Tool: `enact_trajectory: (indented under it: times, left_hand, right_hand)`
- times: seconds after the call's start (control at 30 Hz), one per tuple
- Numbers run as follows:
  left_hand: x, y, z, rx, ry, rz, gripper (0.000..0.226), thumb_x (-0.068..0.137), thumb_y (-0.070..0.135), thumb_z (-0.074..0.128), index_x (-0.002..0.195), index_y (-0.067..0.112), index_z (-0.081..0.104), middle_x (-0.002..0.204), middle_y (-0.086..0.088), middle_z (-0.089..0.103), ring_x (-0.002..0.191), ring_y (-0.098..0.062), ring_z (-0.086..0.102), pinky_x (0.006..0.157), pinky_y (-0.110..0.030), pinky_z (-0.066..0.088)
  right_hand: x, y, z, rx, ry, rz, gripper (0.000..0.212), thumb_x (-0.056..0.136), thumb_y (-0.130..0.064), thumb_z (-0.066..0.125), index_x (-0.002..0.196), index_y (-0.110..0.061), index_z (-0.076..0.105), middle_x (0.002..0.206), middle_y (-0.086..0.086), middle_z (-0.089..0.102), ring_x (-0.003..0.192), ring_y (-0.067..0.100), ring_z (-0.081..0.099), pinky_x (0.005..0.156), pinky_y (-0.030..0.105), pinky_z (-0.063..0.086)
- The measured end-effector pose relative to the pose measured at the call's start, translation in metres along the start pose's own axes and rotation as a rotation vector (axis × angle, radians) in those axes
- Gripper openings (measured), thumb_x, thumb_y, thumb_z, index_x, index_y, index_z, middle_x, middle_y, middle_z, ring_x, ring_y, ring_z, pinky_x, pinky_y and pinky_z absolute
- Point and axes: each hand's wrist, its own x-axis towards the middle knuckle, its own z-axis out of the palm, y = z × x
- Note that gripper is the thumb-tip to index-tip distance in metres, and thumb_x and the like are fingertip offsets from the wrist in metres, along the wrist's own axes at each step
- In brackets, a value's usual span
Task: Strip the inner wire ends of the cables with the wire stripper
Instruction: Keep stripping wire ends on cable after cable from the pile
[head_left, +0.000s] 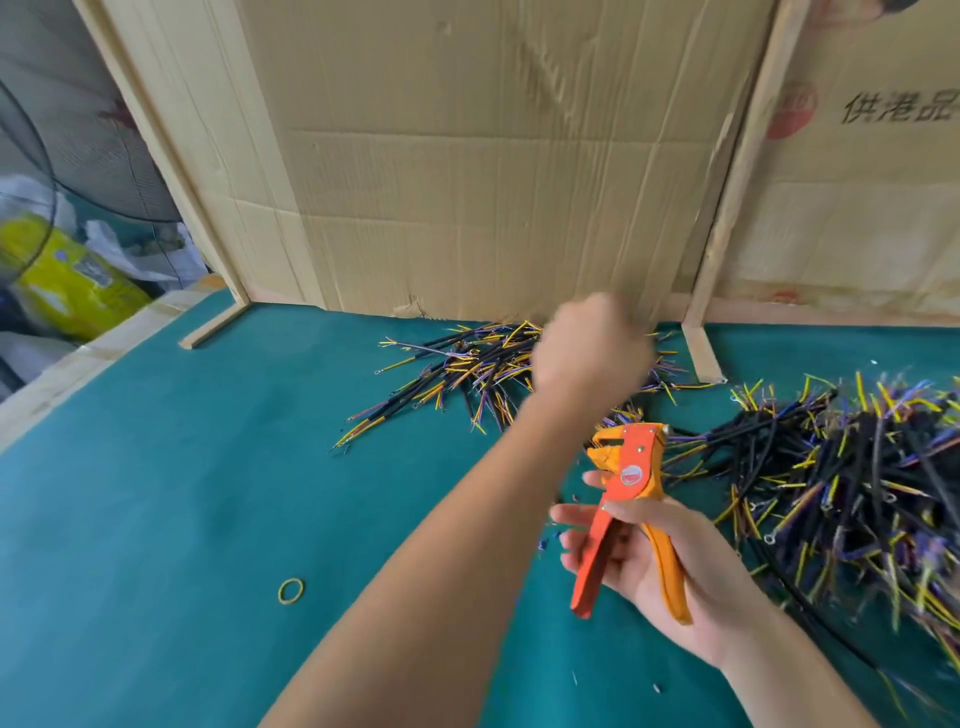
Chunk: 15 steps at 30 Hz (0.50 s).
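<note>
We hold the wire stripper in our right hand, above the green surface at the lower right. Our fingers are curled round its orange handles, which stand apart, and its head points up and away from us. Just beyond the tool head, on the right, lies a large heap of cables with black sheaths and yellow, blue and purple inner wires. A second, smaller pile of cables lies further back, near the cardboard wall. Our left hand reaches over this far pile; it appears as a closed fist, but motion blur hides whether it holds a cable. Small insulation scraps lie beside the right hand. A yellow rubber band rests well to the left.
</note>
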Motion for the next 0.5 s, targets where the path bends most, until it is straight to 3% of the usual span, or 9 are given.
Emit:
enact_trajectory:
  times: [0.07,0.13,0.23,0.37,0.5]
  left_hand:
    - [0.005,-0.052,-0.014,0.161,0.065,-0.279,0.031,0.087,0.023,0.055,0.115,0.013,0.061,0.116,-0.016,0.065,0.11,-0.039,0.061,0.081,-0.04,0.05]
    - [0.001,-0.098,-0.026,0.204,0.011,-0.474,0.035,0.088,0.03,0.056,0.118,0.011,0.059,0.121,-0.017,0.062,0.114,-0.039,0.059,0.089,-0.042,0.05]
    - [-0.014,-0.133,-0.027,0.152,-0.062,-0.463,0.029,0.087,0.037,0.061,0.095,0.011,0.07,0.101,-0.016,0.07,0.097,-0.038,0.066,0.085,-0.039,0.056]
    - [-0.033,-0.147,-0.015,-0.136,0.011,-0.402,0.023,0.085,0.021,0.064,0.064,0.014,0.07,0.072,-0.01,0.073,0.076,-0.031,0.072,0.068,-0.037,0.06]
    - [-0.048,-0.14,-0.008,-0.515,-0.056,-0.461,0.023,0.089,0.008,0.065,0.066,0.009,0.068,0.065,-0.01,0.068,0.059,-0.02,0.066,0.047,-0.021,0.046]
  right_hand:
    - [0.001,0.0,0.001,0.002,0.013,0.005,0.064,0.071,0.004,0.072,0.132,-0.003,0.052,0.111,0.042,0.064,0.077,0.044,0.065,0.07,0.049,0.06]
    - [0.003,0.001,0.001,-0.009,0.034,0.003,0.063,0.074,-0.006,0.069,0.135,-0.001,0.051,0.113,0.042,0.064,0.078,0.044,0.067,0.071,0.049,0.06]
    - [0.005,0.002,0.002,-0.04,0.042,0.003,0.062,0.077,-0.012,0.067,0.136,-0.003,0.052,0.113,0.039,0.066,0.079,0.04,0.069,0.072,0.048,0.061]
    - [0.005,0.001,0.001,-0.009,0.026,0.0,0.058,0.081,-0.01,0.065,0.137,-0.003,0.051,0.113,0.041,0.064,0.08,0.041,0.067,0.075,0.05,0.06]
    - [0.006,0.002,-0.004,0.015,0.013,-0.006,0.06,0.08,-0.009,0.067,0.137,-0.002,0.051,0.114,0.042,0.063,0.08,0.042,0.066,0.075,0.051,0.059]
